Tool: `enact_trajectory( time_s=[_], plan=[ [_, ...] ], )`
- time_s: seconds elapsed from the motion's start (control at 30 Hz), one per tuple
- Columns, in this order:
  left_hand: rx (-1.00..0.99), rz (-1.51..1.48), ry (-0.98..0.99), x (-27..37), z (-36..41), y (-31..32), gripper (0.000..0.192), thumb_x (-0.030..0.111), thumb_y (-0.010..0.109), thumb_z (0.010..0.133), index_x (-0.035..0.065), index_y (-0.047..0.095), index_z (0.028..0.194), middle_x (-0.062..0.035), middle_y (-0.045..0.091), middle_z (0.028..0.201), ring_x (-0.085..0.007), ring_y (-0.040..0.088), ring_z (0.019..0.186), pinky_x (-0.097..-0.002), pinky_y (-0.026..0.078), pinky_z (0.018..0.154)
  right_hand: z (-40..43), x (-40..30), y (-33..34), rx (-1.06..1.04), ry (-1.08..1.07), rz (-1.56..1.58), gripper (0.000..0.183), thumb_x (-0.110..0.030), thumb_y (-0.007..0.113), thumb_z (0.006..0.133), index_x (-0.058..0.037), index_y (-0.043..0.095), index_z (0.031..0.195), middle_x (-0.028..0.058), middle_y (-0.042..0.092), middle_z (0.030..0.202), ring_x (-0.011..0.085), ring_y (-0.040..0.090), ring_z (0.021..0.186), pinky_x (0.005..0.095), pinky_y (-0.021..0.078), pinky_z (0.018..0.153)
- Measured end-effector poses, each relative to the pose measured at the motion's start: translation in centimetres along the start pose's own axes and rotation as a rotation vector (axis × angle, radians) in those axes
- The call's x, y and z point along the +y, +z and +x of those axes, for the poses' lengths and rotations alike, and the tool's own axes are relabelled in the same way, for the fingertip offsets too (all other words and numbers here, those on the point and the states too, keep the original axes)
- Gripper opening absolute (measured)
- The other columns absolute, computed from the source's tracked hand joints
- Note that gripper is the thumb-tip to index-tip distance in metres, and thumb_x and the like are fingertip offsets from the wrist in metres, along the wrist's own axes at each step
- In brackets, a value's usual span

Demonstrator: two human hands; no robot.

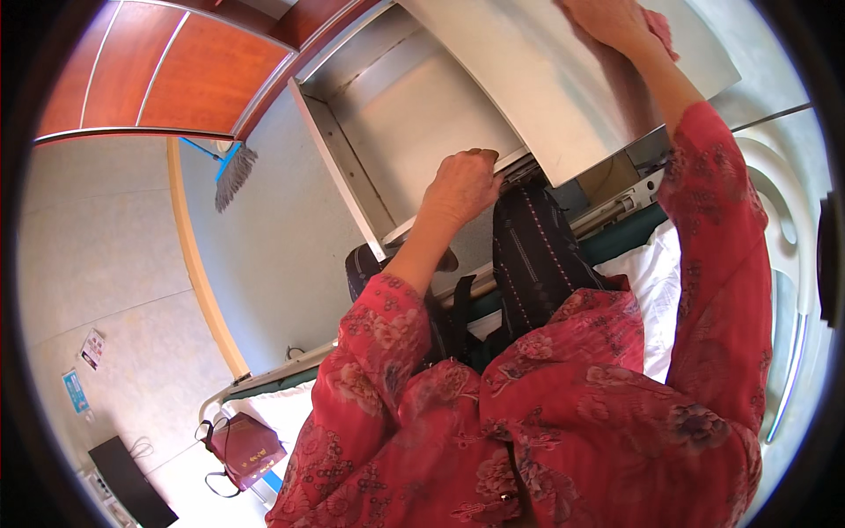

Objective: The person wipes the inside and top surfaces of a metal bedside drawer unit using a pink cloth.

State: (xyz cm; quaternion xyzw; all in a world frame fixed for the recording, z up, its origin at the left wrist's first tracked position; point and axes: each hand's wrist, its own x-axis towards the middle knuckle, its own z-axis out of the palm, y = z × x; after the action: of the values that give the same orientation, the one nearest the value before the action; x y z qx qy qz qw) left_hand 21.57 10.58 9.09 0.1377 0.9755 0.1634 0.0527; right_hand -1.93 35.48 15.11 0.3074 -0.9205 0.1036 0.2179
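My left hand [465, 185] is closed over the near side wall of a pulled-out metal drawer [422, 119]. The drawer's pale bottom is visible, with nothing lying on the part I see. To the upper right, my right hand [607, 26] rests on the glossy cabinet top [528, 72] with a red cloth [660, 33] under it. Most of the cloth is hidden by the hand, and the frame's upper edge cuts off the fingers.
I sit on a bed with a white sheet [660, 290]; its raised plastic side rail [785, 218] stands right. A maroon bag [247, 449] sits at the bed's left end. A mop [236, 171] leans by the reddish wood cabinet [198, 66]. My knees are close below the drawer.
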Motion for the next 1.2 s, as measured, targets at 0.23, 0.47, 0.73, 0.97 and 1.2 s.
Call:
enact_trajectory(
  time_s=[0.23, 0.47, 0.73, 0.97, 1.2],
  plan=[
    [-0.003, 0.014, 0.013, 0.2, 0.2, 0.0, 0.025, 0.024, 0.071, 0.088, -0.0003, 0.066, 0.09, -0.0221, 0.071, 0.087, -0.0388, 0.07, 0.087, -0.0455, 0.057, 0.08, -5.3, 2.4, -3.7, 0.182, 0.116, 0.017, 0.033, -0.027, 0.052, 0.097, -0.0064, 0.063, 0.12, 0.0112, 0.062, 0.126, 0.031, 0.054, 0.123, 0.0488, 0.0468, 0.095],
    [-0.001, 0.008, 0.002, 0.0, 0.0, -0.2, 0.025, 0.024, 0.071, 0.089, -0.0008, 0.066, 0.089, -0.0237, 0.071, 0.088, -0.0394, 0.07, 0.088, -0.0461, 0.057, 0.081, -9.9, -0.7, -4.5, 0.075, -0.039, -0.288, 0.04, -0.035, 0.062, 0.096, -0.0093, 0.064, 0.127, 0.0135, 0.061, 0.134, 0.0298, 0.058, 0.125, 0.0488, 0.0462, 0.101],
    [0.001, 0.0, 0.006, 0.0, 0.2, 0.0, 0.024, 0.022, 0.071, 0.087, -0.0012, 0.067, 0.091, -0.0243, 0.071, 0.09, -0.0408, 0.07, 0.088, -0.0479, 0.057, 0.082, -11.0, -12.9, -6.4, 0.053, -0.235, -0.013, 0.045, -0.032, 0.063, 0.095, -0.0081, 0.062, 0.132, 0.0142, 0.059, 0.136, 0.0312, 0.057, 0.125, 0.0517, 0.0404, 0.109],
    [-0.014, 0.019, 0.001, -0.2, 0.2, 0.2, 0.023, 0.021, 0.072, 0.087, -0.0002, 0.068, 0.095, -0.0237, 0.071, 0.091, -0.0408, 0.07, 0.088, -0.0488, 0.056, 0.082, -3.6, -13.2, -1.8, 0.07, -0.293, 0.099, 0.041, -0.033, 0.06, 0.098, -0.0095, 0.061, 0.132, 0.0138, 0.062, 0.125, 0.0288, 0.061, 0.113, 0.0467, 0.0434, 0.102],
    [-0.014, -0.011, 0.004, 0.7, 0.7, 0.3, 0.025, 0.023, 0.072, 0.087, 0.0002, 0.068, 0.098, -0.0232, 0.071, 0.091, -0.0402, 0.07, 0.088, -0.0477, 0.056, 0.082, 1.3, -7.7, -0.7, 0.086, -0.327, -0.188, 0.023, -0.031, 0.056, 0.095, -0.0143, 0.07, 0.088, 0.0023, 0.061, 0.105, 0.0212, 0.056, 0.107, 0.0432, 0.0511, 0.083]
  ],
)
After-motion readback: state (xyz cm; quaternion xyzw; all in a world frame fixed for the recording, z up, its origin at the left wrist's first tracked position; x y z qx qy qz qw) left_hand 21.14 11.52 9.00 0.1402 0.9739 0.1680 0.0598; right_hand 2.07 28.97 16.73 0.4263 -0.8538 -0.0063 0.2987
